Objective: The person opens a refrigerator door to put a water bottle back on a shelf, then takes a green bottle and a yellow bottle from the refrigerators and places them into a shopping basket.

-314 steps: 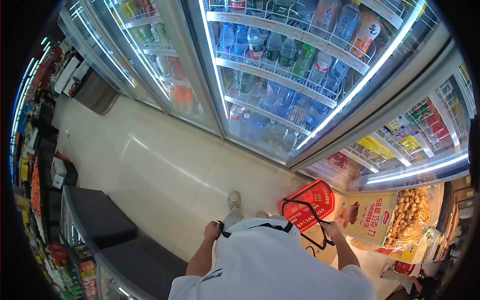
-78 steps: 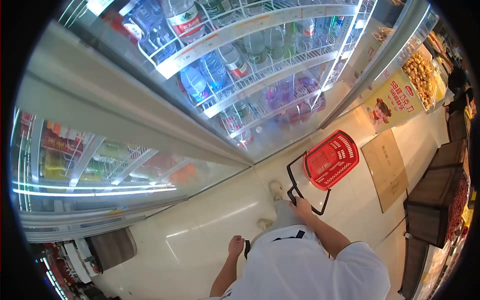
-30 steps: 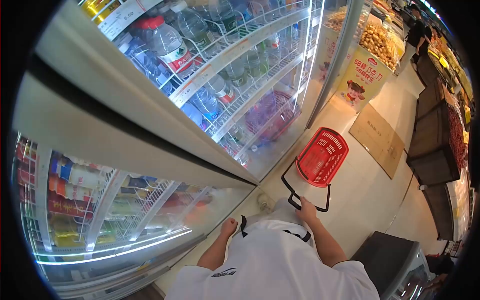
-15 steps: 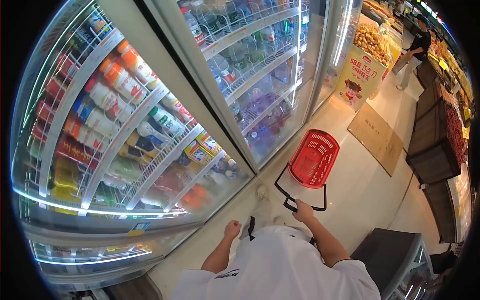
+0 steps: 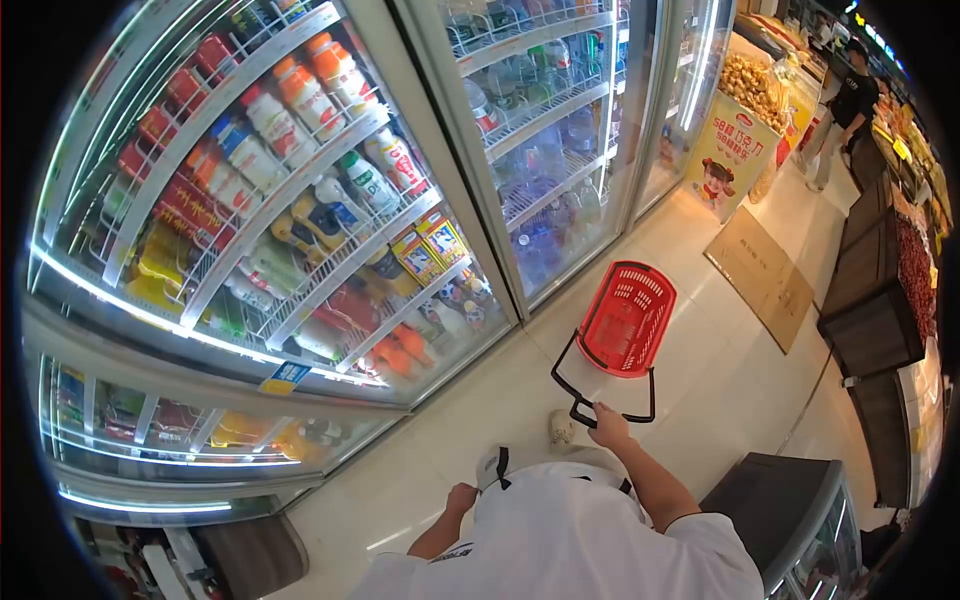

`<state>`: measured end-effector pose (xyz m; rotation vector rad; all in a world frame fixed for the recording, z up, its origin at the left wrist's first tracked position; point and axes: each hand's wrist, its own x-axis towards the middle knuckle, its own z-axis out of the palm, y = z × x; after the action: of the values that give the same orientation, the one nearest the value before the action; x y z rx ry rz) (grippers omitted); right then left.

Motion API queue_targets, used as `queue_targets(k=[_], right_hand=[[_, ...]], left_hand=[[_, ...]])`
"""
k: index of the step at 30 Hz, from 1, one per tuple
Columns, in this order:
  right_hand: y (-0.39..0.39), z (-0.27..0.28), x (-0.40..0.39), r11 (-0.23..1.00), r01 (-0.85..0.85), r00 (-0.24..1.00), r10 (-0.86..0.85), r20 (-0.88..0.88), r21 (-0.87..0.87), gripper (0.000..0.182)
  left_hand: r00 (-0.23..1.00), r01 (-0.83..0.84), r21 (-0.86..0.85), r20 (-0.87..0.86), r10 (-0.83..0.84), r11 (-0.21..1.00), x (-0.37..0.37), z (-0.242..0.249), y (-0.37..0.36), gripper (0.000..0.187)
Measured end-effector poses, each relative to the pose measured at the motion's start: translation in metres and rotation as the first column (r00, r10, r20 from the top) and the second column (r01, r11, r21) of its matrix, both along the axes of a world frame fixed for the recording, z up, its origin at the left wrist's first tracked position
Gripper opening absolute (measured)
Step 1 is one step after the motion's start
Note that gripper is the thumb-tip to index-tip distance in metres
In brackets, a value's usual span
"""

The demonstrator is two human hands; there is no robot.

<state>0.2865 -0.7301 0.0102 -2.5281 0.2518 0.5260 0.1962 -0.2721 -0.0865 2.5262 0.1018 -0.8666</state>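
My right hand [image 5: 608, 426] is closed around the black handle [image 5: 636, 418] of a red shopping basket [image 5: 625, 325]. The basket hangs out in front of me, its slotted red inside facing up. My left hand [image 5: 461, 497] hangs low beside my left leg, fingers curled, with nothing visible in it. Left of it stands a glass-door drinks fridge [image 5: 408, 408], and the hand is apart from the glass.
Bottles and cans line the fridge shelves on the left. Flattened cardboard [image 5: 760, 278] lies on the floor ahead. Dark produce bins [image 5: 865, 300] run along the right, a dark-topped case [image 5: 765, 490] stands near my right elbow, and a person [image 5: 850, 110] is farther off.
I have moved forward along the fridge, whose near doors now sit farther back in view. My feet have changed position in a step. The basket stays in my right hand.
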Motion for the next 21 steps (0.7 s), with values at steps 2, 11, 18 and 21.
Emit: queue_targets(k=[2,11,18,21], right_hand=[[0.006,0.005,-0.012,1.000,0.015,1.000,-0.015,-0.011,0.008,0.070],[0.083,-0.003,-0.075,0.979,0.176,0.983,-0.169,0.074,-0.101,0.086],[0.139,-0.033,-0.135,0.986,0.168,0.976,-0.164,0.145,-0.017,0.064],[0.160,-0.044,-0.159,0.993,0.113,0.963,-0.116,0.245,0.026,0.054]], left_hand=[[0.974,-0.225,-0.075,-0.026,0.223,0.972,0.003,0.025,-0.009,0.032],[0.835,-0.429,-0.349,0.199,0.513,0.833,-0.015,0.086,0.019,0.035],[0.800,-0.590,-0.056,0.096,0.592,0.806,-0.211,0.034,0.132,0.038],[0.845,-0.520,0.117,-0.073,0.529,0.846,-0.335,-0.011,0.180,0.038]])
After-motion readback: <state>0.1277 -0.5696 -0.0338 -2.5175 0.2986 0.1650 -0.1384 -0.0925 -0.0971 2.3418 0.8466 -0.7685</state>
